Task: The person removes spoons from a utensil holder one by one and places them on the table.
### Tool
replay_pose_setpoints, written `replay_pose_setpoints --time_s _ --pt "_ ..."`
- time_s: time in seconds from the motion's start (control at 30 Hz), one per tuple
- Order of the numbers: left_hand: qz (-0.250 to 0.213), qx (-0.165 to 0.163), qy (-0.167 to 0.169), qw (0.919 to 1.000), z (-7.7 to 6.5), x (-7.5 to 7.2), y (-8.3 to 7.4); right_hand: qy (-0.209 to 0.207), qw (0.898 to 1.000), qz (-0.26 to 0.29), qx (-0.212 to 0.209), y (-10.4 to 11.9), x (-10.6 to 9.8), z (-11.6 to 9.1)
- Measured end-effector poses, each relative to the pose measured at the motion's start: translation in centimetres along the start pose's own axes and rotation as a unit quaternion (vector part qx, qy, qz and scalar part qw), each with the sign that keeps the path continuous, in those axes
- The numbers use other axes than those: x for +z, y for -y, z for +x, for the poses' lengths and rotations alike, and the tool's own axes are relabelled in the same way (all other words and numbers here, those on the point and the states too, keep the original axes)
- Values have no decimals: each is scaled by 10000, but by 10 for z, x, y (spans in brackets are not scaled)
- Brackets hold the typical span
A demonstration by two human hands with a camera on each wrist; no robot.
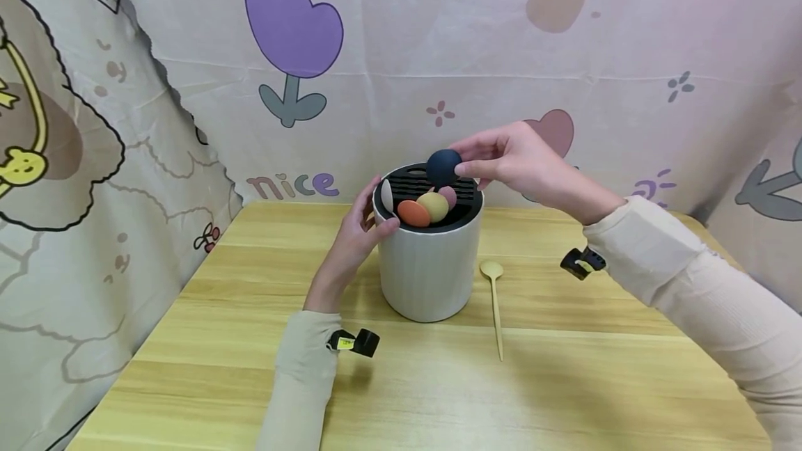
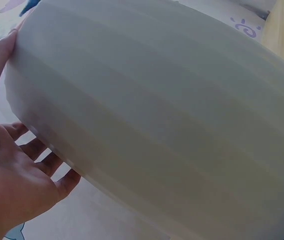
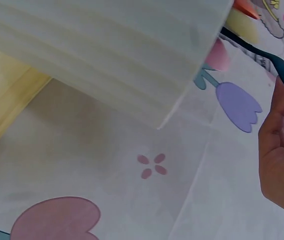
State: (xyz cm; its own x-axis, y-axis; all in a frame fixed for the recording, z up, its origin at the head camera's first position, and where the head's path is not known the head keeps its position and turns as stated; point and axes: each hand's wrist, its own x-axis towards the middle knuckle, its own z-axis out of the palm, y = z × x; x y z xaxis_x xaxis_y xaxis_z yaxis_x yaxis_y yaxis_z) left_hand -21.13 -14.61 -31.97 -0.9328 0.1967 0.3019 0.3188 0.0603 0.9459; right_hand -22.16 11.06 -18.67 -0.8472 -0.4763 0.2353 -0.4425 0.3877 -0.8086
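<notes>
A white ribbed utensil holder (image 1: 429, 270) with a black slotted top (image 1: 460, 216) stands upright on the table. My left hand (image 1: 358, 235) grips its left side near the rim, thumb at the front edge and fingers around the far side. My right hand (image 1: 510, 159) pinches a dark blue spoon (image 1: 443, 168) by its bowl above the holder. In the right wrist view the spoon's thin handle (image 3: 249, 46) runs down behind the rim; its lower end is hidden. Other spoons stand in the holder: orange (image 1: 414, 214), yellow (image 1: 433, 207), pink (image 1: 447, 196) and whitish (image 1: 387, 195).
A pale yellow spoon (image 1: 491, 270) lies on the wooden table (image 1: 250, 367) right of the holder, its handle pointing toward me. A printed cloth (image 1: 401, 89) hangs behind the table and along its left side.
</notes>
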Motion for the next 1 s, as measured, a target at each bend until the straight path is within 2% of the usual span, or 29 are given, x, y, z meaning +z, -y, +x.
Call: replay_pose_setpoints --time_s 0.2,0.37,0.53,0.67,0.73,0.83,1.0 --pt "-59 39 -8 10000 1 0 0 -300 9995 -38 -127 12 -6 1" --pt "2 34 0 10000 1 0 0 -515 9977 429 -134 23 -11 -1" --pt "-4 23 -1 10000 1 1 -1 -865 9897 1039 -478 29 -14 -2" --pt "-9 19 6 10000 0 0 -1 -1187 9845 1036 -768 34 -17 -3" --pt "-1 14 3 10000 0 0 0 -1255 9810 1207 -852 37 -19 -5" --pt "-4 28 9 10000 0 0 -1 -1414 9668 1844 -1065 40 -23 -5" --pt "-2 37 23 10000 -1 0 -2 -1510 9297 3057 -1391 42 -31 -6"
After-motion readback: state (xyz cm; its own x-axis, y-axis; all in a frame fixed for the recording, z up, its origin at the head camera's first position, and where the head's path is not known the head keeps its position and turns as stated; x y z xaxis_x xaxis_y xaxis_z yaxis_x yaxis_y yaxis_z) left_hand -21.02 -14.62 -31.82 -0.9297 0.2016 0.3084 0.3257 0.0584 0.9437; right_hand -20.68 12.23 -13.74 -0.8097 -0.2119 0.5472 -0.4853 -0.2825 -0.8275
